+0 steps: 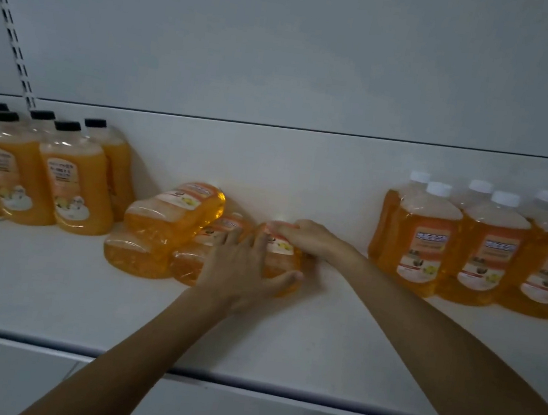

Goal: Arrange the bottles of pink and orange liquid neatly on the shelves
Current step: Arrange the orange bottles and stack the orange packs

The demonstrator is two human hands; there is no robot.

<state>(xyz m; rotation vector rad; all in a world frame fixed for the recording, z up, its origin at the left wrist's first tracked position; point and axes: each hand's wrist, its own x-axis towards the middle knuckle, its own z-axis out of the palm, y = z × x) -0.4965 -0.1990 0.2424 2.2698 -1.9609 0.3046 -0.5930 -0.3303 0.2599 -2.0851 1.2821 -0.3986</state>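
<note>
Orange liquid in every bottle in sight; no pink ones show in this head view.

- White shelf [49, 283] runs across the middle of the frame, pale back panel [284, 53] behind it.
- Mid-left: black-capped bottles [72, 179], upright, in a tidy cluster against the back.
- Mid-right: white-capped bottles [488, 251], upright, in rows, labels facing out.
- Centre: loose pile [168, 215] of bottles on their sides, one stacked across the others. Caps cannot be made out.
- Right end of that pile: lying bottle [280, 253], flat on the shelf, under both hands.
- Left hand [244, 269]: fingers spread and fairly straight, laid over the bottle's body, thumb out along its near edge. Pressing more than gripping.
- Right hand [310, 236]: fingers curled over the bottle's far end, taking hold.

Step in hand, as I judge it: picking one bottle off the heap to stand it up. The upright groups look done; the centre pile is what remains.

Next move likely calls for tilting the bottle upright with the right hand while the left steadies it, then setting it beside the white-capped rows, if its cap matches, with its label forward. Care needed not to nudge the stacked neighbours.
</note>
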